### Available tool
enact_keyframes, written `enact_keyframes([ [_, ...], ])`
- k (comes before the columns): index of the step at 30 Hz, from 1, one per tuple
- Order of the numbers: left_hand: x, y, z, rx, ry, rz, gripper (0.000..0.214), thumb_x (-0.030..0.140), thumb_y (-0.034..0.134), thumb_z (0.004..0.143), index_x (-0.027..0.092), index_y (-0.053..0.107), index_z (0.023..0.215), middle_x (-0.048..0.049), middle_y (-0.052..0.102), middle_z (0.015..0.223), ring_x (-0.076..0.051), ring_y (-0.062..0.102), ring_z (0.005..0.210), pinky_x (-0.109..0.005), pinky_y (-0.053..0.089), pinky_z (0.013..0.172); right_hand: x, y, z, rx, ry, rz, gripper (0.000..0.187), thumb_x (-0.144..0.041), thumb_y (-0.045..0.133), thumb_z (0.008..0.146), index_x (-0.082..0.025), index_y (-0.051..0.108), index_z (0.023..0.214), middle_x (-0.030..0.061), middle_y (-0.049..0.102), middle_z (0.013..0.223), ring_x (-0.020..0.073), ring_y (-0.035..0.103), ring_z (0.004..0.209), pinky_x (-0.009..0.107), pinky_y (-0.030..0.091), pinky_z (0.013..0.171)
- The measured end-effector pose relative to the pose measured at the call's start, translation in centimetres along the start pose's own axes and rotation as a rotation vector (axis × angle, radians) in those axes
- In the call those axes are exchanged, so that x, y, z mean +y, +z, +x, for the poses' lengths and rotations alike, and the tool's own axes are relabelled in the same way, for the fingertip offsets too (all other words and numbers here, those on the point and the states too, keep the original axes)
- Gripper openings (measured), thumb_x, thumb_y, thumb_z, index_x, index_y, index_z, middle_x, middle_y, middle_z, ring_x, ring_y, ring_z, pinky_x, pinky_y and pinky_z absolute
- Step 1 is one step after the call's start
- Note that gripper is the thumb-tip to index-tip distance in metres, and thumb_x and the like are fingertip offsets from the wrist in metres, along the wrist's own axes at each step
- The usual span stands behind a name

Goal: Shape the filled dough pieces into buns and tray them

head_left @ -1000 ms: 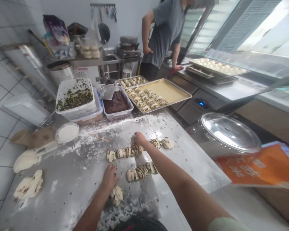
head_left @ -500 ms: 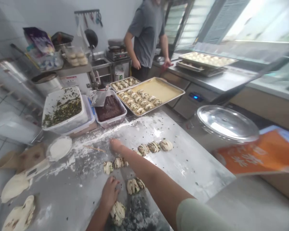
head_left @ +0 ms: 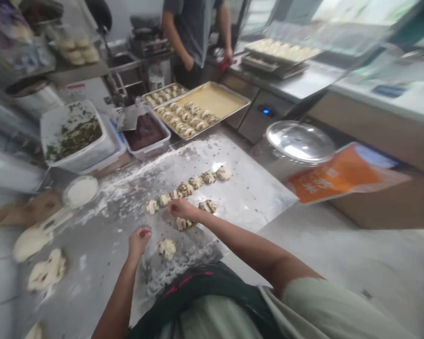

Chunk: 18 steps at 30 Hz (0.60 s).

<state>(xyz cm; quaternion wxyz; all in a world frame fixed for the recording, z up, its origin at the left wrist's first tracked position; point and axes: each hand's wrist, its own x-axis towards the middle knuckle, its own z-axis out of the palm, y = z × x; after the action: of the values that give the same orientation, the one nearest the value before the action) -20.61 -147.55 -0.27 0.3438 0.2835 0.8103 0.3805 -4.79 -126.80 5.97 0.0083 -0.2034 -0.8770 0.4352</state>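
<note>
My right hand [head_left: 179, 208], fingers curled in, hovers by the lower edge of a row of striped filled dough pieces [head_left: 185, 189]; anything inside its grip is hidden. My left hand [head_left: 140, 238] is above bare steel with fingertips drawn together and nothing visible in them. To its right lies a single dough piece [head_left: 167, 248] with dark green filling. Another dough piece [head_left: 184, 224] sits under my right wrist, and one more [head_left: 207, 205] just beyond my forearm. The floured steel worktable [head_left: 109, 254] carries them all.
Behind the table stand a tub of chopped greens [head_left: 49, 136], a tub of dark paste [head_left: 130, 147] and a tray [head_left: 233, 106] partly filled with dough pieces. Flat dough [head_left: 47, 270] and a flour bowl [head_left: 81, 190] are at left. A co-worker [head_left: 194, 37] stands at the back.
My right hand has drawn back from the row's far left end toward me. My left hand has moved left, off the nearest dough piece. The view has tilted downward.
</note>
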Motion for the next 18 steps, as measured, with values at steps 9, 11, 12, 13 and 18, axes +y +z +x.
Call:
enact_keyframes([
  [9, -2.9, 2.4, -7.5, 0.141, -0.157, -0.255, 0.024, 0.016, 0.06, 0.066, 0.012, 0.061, 0.09, -0.0093, 0.068, 0.09, -0.017, 0.064, 0.083, -0.031, 0.05, 0.08, -1.7, 9.5, -5.4, 0.094, 0.175, 0.065, 0.015, -0.006, 0.054, 0.067, -0.013, 0.065, 0.073, 0.0019, 0.064, 0.067, 0.0117, 0.055, 0.063, 0.02, 0.039, 0.06],
  [11, -2.6, 3.6, -8.1, 0.162, -0.145, -0.282, 0.029, 0.01, 0.058, 0.065, 0.012, 0.057, 0.094, -0.0107, 0.066, 0.094, -0.017, 0.063, 0.087, -0.032, 0.049, 0.084, -2.0, 10.3, -5.4, 0.123, 0.199, 0.047, 0.015, -0.007, 0.053, 0.07, -0.013, 0.066, 0.075, 0.0039, 0.067, 0.072, 0.0128, 0.058, 0.067, 0.021, 0.041, 0.063],
  [12, -2.4, 4.2, -8.4, 0.161, -0.127, -0.29, 0.034, 0.008, 0.058, 0.064, 0.012, 0.056, 0.097, -0.0113, 0.065, 0.097, -0.017, 0.063, 0.089, -0.032, 0.049, 0.084, -2.1, 10.6, -5.5, 0.135, 0.198, 0.039, 0.018, -0.007, 0.051, 0.071, -0.013, 0.067, 0.077, 0.0048, 0.068, 0.075, 0.0134, 0.059, 0.07, 0.021, 0.042, 0.066],
  [13, -2.2, 4.7, -8.6, 0.157, -0.099, -0.291, 0.038, 0.007, 0.058, 0.062, 0.013, 0.054, 0.1, -0.0119, 0.063, 0.101, -0.018, 0.062, 0.092, -0.033, 0.049, 0.084, -2.2, 10.8, -5.7, 0.144, 0.189, 0.031, 0.021, -0.006, 0.049, 0.072, -0.014, 0.067, 0.078, 0.0055, 0.068, 0.078, 0.0139, 0.06, 0.073, 0.021, 0.042, 0.068],
  [18, -1.1, 6.0, -9.3, 0.083, 0.105, -0.066, 0.05, 0.009, 0.054, 0.066, 0.014, 0.046, 0.115, -0.014, 0.051, 0.114, -0.021, 0.057, 0.103, -0.034, 0.05, 0.085, -2.5, 11.3, -6.7, 0.162, 0.136, -0.048, 0.03, -0.004, 0.046, 0.067, -0.016, 0.069, 0.081, 0.0061, 0.07, 0.08, 0.0159, 0.063, 0.075, 0.022, 0.045, 0.068],
])
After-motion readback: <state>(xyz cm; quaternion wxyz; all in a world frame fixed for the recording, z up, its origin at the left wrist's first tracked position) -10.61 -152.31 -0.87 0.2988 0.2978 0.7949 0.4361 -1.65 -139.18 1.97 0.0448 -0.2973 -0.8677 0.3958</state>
